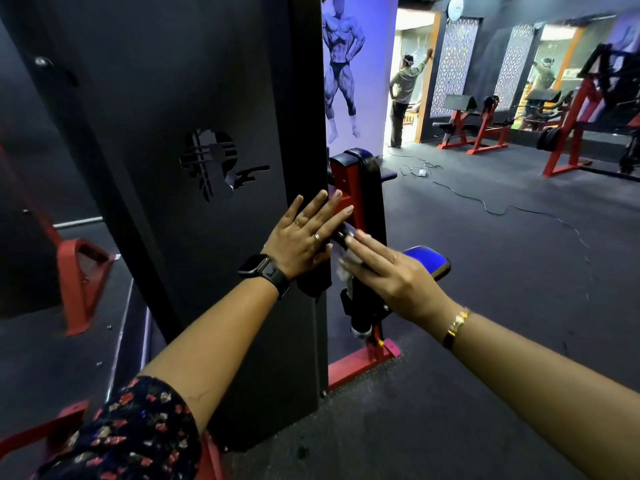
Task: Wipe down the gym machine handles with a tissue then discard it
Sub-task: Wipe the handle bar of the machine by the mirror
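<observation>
bodybuilder poster (341,64) on wall | person (403,95) in doorway | red benches (454,128) at right | cable (483,203) on floor

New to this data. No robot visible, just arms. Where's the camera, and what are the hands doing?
There is no robot: a person does the task with bare hands. The single picture comes from a wide-angle camera worn on their head, looking forward and down, so the two arms reaching in from the bottom are the wearer's own.

The tall black panel is the side cover of a gym machine with a red frame. The left hand, above a dark wristwatch, lies flat against the panel's edge with straight fingers and holds nothing. The right hand presses a white tissue with flat fingers against the machine's black handle. A blue seat pad shows behind that hand. Another person stands in the far doorway.
</observation>
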A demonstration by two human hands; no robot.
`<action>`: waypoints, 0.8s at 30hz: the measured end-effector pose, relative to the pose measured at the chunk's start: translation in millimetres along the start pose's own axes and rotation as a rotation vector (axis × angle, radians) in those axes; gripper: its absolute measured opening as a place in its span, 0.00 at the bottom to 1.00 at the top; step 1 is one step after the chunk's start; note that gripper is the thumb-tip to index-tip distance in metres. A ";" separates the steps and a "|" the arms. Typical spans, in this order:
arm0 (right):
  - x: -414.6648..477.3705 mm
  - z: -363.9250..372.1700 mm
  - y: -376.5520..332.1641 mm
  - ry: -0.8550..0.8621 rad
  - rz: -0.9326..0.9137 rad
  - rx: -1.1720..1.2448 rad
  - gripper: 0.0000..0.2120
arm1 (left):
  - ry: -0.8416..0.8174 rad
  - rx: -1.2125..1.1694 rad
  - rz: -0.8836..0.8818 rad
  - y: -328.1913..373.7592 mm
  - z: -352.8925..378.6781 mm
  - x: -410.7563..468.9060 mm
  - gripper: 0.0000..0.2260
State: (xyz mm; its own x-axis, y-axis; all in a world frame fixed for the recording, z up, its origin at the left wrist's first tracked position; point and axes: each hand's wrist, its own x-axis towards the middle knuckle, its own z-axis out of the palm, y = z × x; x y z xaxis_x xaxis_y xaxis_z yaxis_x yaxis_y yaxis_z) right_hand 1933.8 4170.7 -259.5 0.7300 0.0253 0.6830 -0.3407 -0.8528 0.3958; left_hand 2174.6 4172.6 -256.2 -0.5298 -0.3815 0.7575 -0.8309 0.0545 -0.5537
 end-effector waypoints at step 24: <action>6.4 11.4 2.9 0.219 0.034 -0.128 0.12 | -0.178 -0.189 0.243 -6.6 -23.0 15.6 0.42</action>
State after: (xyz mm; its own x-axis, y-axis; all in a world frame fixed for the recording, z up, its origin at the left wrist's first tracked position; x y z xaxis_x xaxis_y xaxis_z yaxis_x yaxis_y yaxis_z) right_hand 1944.2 4162.5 -261.0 0.5760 0.1213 0.8084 -0.4454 -0.7827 0.4348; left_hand 2167.9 4187.5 -232.9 -0.6914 -0.4903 0.5306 -0.7101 0.3264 -0.6238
